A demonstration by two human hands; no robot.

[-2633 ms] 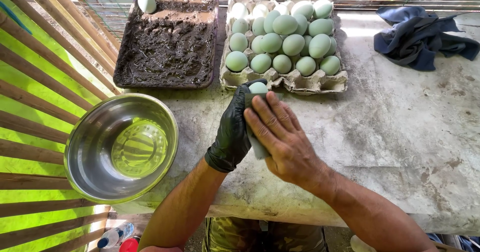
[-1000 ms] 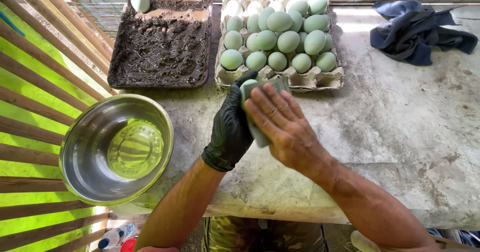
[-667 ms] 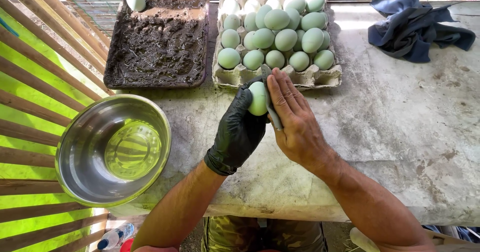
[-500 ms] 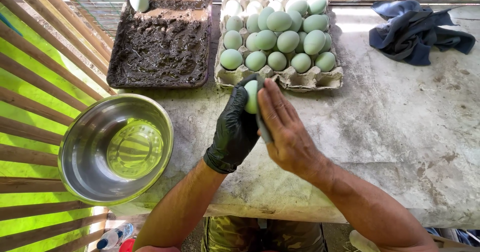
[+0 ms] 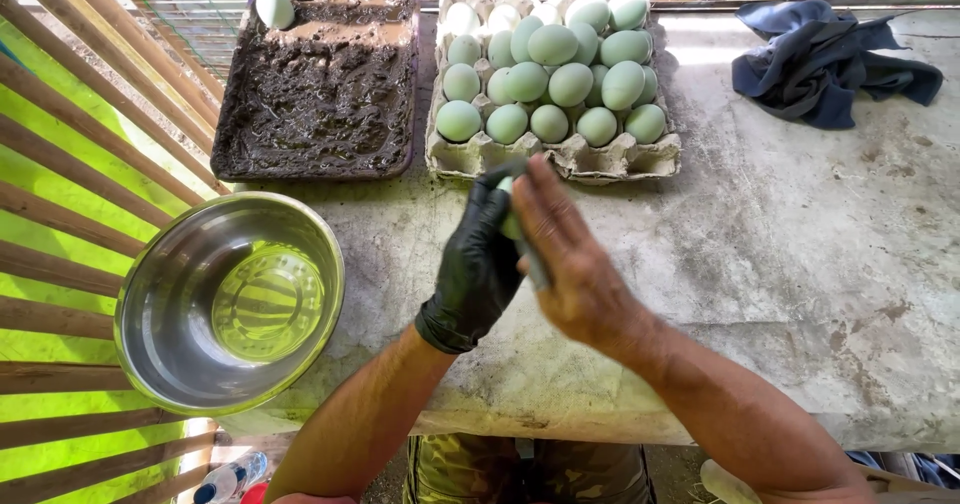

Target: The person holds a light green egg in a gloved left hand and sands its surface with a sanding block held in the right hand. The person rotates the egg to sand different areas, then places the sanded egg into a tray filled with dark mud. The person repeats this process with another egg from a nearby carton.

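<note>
Egg [image 5: 511,226] now nearly hidden between hands, earlier plainly visible; left hand [image 5: 476,267], gloved, clamped round it, right hand [image 5: 566,256] pressed over top, rubbing continues; held above table [image 5: 800,264], just before tray [image 5: 560,159]; bowl [image 5: 150,344] left

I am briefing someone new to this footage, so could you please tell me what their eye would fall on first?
Most striking is the carton of pale green eggs at the back of the concrete table. Just in front of it, the black-gloved left hand and the bare right hand close around one egg. A tray of dark mud lies left of the carton, and a shiny steel bowl sits at the table's left edge.
</note>
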